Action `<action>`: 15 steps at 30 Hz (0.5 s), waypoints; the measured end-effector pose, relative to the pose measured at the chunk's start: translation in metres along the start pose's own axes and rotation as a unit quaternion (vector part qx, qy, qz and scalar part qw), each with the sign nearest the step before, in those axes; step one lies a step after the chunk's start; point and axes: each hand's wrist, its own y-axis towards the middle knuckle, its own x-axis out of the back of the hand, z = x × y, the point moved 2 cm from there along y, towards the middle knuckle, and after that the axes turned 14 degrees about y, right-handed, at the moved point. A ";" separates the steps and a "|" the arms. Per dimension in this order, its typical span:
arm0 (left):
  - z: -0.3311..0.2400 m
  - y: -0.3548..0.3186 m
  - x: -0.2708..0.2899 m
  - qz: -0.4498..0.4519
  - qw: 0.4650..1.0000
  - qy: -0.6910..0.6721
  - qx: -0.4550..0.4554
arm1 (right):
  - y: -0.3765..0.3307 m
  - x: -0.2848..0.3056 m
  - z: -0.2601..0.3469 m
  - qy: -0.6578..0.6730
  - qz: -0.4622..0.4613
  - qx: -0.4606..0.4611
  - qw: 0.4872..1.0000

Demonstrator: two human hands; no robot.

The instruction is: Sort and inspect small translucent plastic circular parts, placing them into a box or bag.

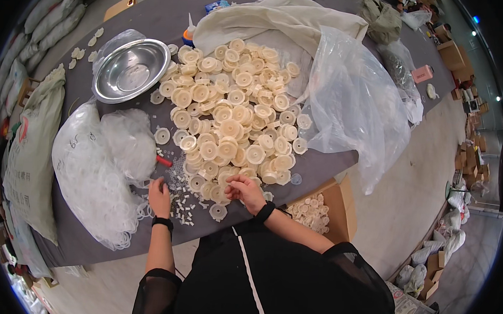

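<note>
the pile of cream plastic discs [231,116] covered the middle of the grey table [156,21], and its near edge met both hands. the right hand [247,192] rested at that edge, fingers curled around a disc. the left hand [159,196] lay just left of it, fingers bent down among small white pieces [183,206]; what it gripped could not be told. a heap of clear rings [100,172] lay further left, a steel bowl [131,70] far left, and a clear plastic bag [356,105] right.
</note>
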 end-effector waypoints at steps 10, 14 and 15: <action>-0.025 -0.016 0.006 0.084 0.984 -0.153 0.016 | -0.008 -0.026 -0.012 0.004 0.023 -0.016 1.000; -0.080 -0.043 0.022 0.208 0.907 -0.361 0.065 | -0.007 -0.047 -0.020 0.044 0.086 -0.050 0.994; -0.092 -0.045 0.028 0.201 0.899 -0.386 0.047 | -0.007 -0.052 -0.020 0.061 0.105 -0.059 0.991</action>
